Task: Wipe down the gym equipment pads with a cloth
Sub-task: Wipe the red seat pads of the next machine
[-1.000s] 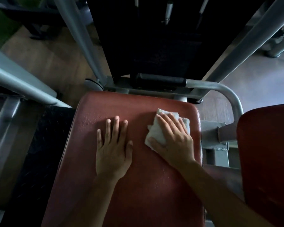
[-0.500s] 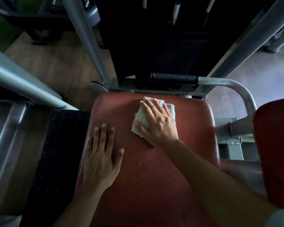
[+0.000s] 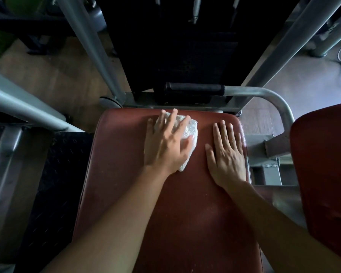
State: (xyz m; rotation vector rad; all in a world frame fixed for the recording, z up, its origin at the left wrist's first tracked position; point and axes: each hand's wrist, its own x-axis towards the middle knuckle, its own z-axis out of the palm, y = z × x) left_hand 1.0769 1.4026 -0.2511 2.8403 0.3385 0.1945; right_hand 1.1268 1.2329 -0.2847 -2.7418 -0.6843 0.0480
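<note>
A long red padded seat [image 3: 124,174] runs from the bottom of the head view up to a metal frame. A crumpled white cloth [image 3: 191,129] lies near the pad's far edge. My left hand [image 3: 165,146] presses flat on the cloth with spread, straight fingers, covering most of it. My right hand [image 3: 226,158] rests palm down on the bare pad beside it, close to the right edge, holding nothing. Small pale specks dot the pad nearer to me.
A second red pad [image 3: 323,174] stands at the right. Just beyond the seat is a bent grey bar with a black grip [image 3: 195,88]. Slanted grey frame tubes [image 3: 87,46] rise left and right. Black tread plate [image 3: 53,184] lies left of the pad, on a wooden floor.
The cloth was under my right hand and is now under my left hand, farther left along the far edge. My right hand now lies bare near the pad's right edge.
</note>
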